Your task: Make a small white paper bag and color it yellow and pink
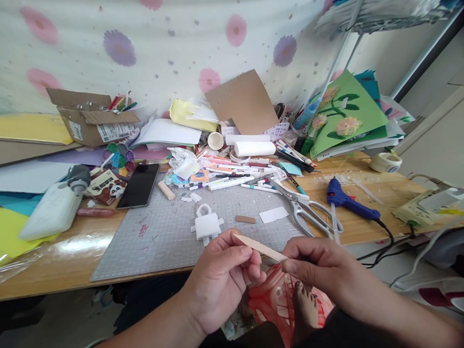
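Between the bare left hand (pixel 225 276) and bare right hand (pixel 326 264), a flat, pointed, pale tan strip (pixel 262 247) is pinched by both, slanting lengthwise from far left to near right.

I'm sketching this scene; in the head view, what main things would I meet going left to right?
White bottle, black smartphone, white padlock-shaped piece, pale pointed strip, blue glue gun.
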